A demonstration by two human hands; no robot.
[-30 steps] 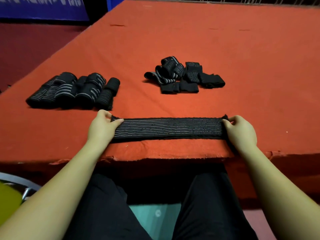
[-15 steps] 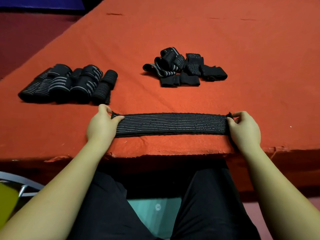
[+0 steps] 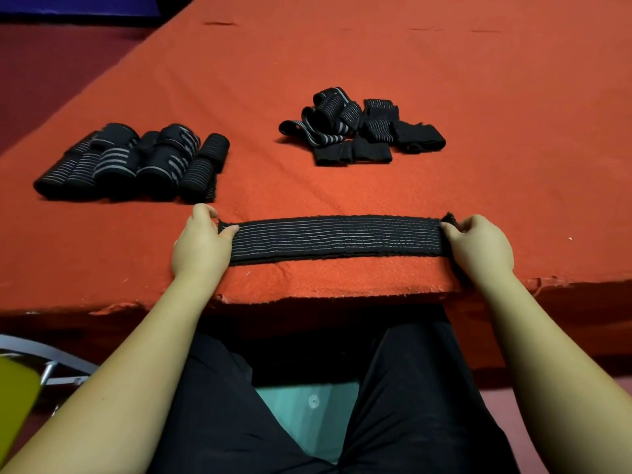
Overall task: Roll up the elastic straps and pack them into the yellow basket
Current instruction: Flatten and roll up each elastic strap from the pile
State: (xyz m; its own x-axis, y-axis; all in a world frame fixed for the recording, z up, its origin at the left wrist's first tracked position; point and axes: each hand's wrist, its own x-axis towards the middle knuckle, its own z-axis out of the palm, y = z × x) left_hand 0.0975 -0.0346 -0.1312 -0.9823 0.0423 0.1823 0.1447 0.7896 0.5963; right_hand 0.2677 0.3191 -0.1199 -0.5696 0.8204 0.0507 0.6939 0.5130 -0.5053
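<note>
While the red-covered bench (image 3: 376,63) carries a row of rolled straps (image 3: 133,164) at the left and a loose pile (image 3: 362,128) farther back, the flat strap (image 3: 337,238) lies stretched along its near edge, the left hand (image 3: 200,246) and right hand (image 3: 480,246) each pinching one end. Rolling should probably start from one end, tight and square-edged, so the coil holds.

Hidden under the left hand (image 3: 200,246) and right hand (image 3: 480,246): both ends of the strap (image 3: 337,236); cut off at the left edge: a yellow shape (image 3: 13,401), too partial to identify.
</note>
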